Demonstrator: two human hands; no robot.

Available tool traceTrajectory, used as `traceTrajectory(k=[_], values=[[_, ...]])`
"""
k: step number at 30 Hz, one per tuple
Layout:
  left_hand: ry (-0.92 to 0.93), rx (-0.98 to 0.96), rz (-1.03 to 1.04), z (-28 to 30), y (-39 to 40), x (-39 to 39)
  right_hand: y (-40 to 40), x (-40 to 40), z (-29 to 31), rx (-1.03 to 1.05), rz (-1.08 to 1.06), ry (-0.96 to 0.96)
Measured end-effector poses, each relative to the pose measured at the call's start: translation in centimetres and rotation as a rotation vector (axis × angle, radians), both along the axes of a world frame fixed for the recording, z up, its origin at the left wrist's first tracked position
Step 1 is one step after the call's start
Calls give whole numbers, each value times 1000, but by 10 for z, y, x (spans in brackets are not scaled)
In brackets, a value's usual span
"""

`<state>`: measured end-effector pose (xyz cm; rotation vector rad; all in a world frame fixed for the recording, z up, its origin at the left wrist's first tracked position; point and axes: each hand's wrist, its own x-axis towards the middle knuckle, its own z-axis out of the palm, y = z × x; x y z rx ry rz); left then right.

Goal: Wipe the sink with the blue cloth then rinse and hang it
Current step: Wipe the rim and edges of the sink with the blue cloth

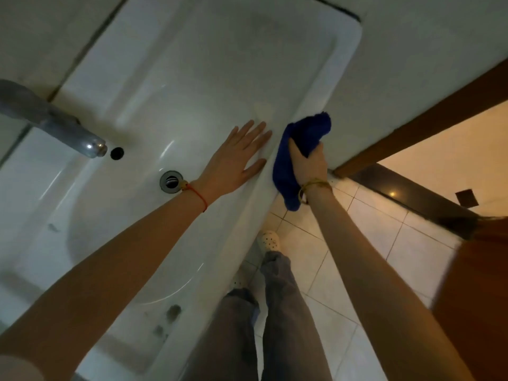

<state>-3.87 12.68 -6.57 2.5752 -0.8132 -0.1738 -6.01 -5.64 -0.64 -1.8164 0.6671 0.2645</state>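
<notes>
Grey trouser legs (275, 312) and a white perforated clog (270, 240) sit nearest you, on pale floor tiles (365, 243) below the sink's front edge. Next out, your two forearms reach over that edge, a red cord (196, 194) on the left wrist and a yellow one (313, 185) on the right.

Left hand (233, 163): spread flat, fingers straight, palm down on the inner slope of the white sink (192, 92) near its front rim. It holds nothing, looks like bracing.

Right hand (309, 163): fingers curled round the bunched blue cloth (298, 144), held at the front rim just right of the left hand. One end sticks up past the fingers, the other droops below the wrist over the floor side.

Handling, as a judgement: the cloth reads soft, fluffy, light and limp. It will fold and flop, so grip the bunched middle as you do now, or flatten it under the palm for wiping. It is not fragile. Wet, it should get heavier and drip. The glazed basin looks slick, so expect the cloth to slide easily.

Farther in: the metal drain (171, 181), the dark overflow hole (117, 153) and the steel tap spout (55, 122). Dark smudges (173, 312) mark the near rim. A brown door frame (426, 119) stands far right. No hanging place is visible.
</notes>
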Motion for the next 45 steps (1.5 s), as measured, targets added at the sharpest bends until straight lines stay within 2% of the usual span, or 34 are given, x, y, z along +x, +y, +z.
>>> traceTrajectory(k=[5, 12, 16, 19, 21, 26, 29, 32, 38, 42, 45], values=[[59, 17, -26, 3, 0, -1, 15, -7, 0, -53, -95, -44], [86, 21, -23, 1, 1, -1, 72, -139, -21, 35, -32, -18], [93, 34, -28, 2, 1, -3, 53, -101, -23, 11, 14, 26], [90, 48, -35, 3, 3, -3, 40, -58, -22, -75, -43, -1], [85, 56, -42, 4, 2, -3, 46, -61, -24, -119, -86, 5], [91, 16, -19, 1, 0, -2, 95, -174, -18, 49, -74, -21], [81, 5, -18, 0, 2, -3, 114, -212, -17, 35, -32, -27], [82, 7, -15, 1, 2, -2, 98, -178, -18, 47, -36, 14], [61, 45, -40, 2, 4, 1, 49, -51, -12, -143, -115, 13], [3, 45, -46, 3, 3, 7, 54, -66, -11, -228, -91, -1], [-33, 46, -5, 0, -6, 17, 55, -81, -16, -199, -28, 15]])
